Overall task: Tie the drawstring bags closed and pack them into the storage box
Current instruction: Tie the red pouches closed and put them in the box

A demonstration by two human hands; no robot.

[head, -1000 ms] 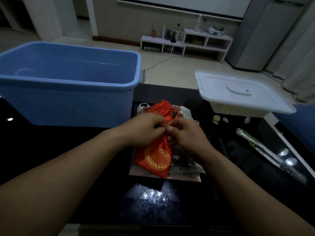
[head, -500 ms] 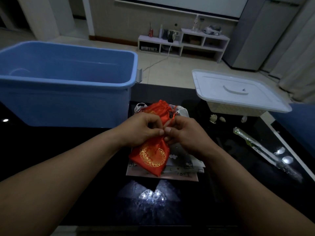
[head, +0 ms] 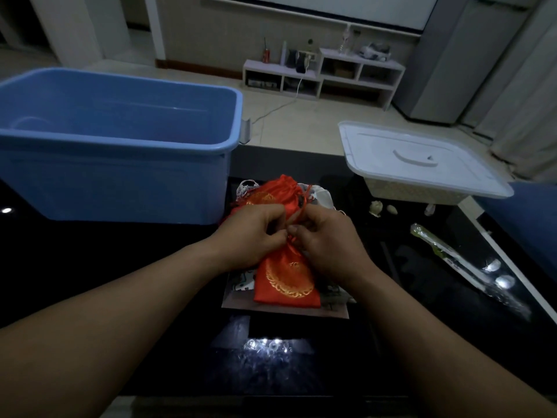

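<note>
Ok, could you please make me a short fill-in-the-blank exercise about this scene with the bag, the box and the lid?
1. The left hand and the right hand pinch the neck of the ___ bag.
2. The box left of the bag is ___ in colour.
3. The white lid lies on a basket to the ___ of the bag.

Missing words: red; blue; right.

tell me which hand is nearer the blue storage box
Left. The left hand pinches the red drawstring bag close by the blue storage box, at its near corner; the right hand pinches it on the side away from the box.
</note>
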